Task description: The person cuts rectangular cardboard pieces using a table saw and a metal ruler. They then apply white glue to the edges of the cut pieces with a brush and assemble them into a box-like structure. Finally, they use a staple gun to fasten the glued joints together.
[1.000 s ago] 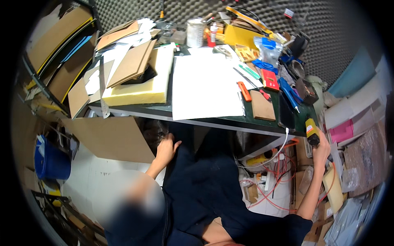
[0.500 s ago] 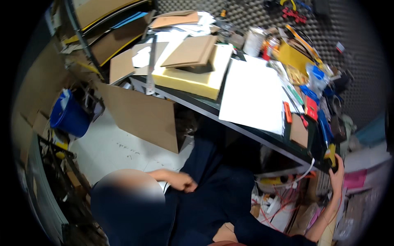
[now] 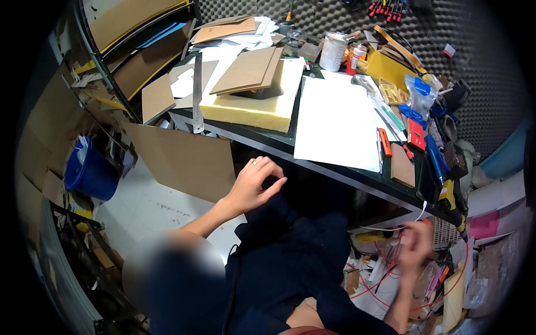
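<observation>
LEFT HAND (image 3: 254, 184): raised from lap toward table (image 3: 335, 174) edge, fingers loosely spread, empty | RIGHT HAND (image 3: 414, 245): dropped from yellow tool (image 3: 446, 194), motion-blurred near red cables (image 3: 385, 279), grip indeterminable

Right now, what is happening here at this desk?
A person sits at a cluttered black workbench. The left hand is raised, empty and with loosely curled fingers, just below the bench's front edge, near a cardboard sheet that hangs beside it. The right hand is low on the right, blurred, among red and white cables under the bench; whether it holds anything cannot be told. On top lie a white paper sheet and a yellow foam block with cardboard pieces on it.
</observation>
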Motion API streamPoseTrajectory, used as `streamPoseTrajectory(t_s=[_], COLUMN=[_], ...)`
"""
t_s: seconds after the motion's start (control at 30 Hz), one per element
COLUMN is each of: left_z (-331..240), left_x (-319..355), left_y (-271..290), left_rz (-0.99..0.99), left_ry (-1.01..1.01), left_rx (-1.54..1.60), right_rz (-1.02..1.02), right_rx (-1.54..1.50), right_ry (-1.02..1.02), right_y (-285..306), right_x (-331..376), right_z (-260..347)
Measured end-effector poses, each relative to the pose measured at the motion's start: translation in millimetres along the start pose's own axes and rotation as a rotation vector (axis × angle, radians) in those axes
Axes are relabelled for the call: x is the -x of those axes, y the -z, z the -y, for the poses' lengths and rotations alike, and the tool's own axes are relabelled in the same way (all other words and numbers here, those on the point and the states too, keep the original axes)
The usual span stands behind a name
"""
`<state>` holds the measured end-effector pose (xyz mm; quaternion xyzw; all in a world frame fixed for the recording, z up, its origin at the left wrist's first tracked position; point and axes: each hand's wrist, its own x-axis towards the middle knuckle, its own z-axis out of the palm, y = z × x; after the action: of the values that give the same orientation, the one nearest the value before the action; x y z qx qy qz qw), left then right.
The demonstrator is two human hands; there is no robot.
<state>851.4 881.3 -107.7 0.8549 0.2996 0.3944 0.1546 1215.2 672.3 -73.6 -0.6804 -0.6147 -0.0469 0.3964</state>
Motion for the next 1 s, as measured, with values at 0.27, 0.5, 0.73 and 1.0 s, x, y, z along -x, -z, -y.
streamPoseTrajectory(t_s=[0.27,0.5,0.73,1.0], left_z=[50.9,103.2,90.8,38.9], left_x=[48.2,61.7,38.6,88.5], left_y=[-72.8,-102.8,-105.1,-78.8], left_rz=[0.238,0.317,0.251,0.693], left_ry=[0.255,0.316,0.414,0.416], left_rx=[-0.284,-0.135,0.056,0.263], right_rz=[0.274,0.378,0.74,1.327], right_rx=[0.164,0.031,-0.456,-0.167], right_ry=[-0.244,0.11,-0.04,-0.422], right_y=[-194.3,-191.8,-143.9,-103.1], right_x=[24.3,8.0,32.5,87.1], right_z=[-19.7,-55.4,-58.6,-18.6])
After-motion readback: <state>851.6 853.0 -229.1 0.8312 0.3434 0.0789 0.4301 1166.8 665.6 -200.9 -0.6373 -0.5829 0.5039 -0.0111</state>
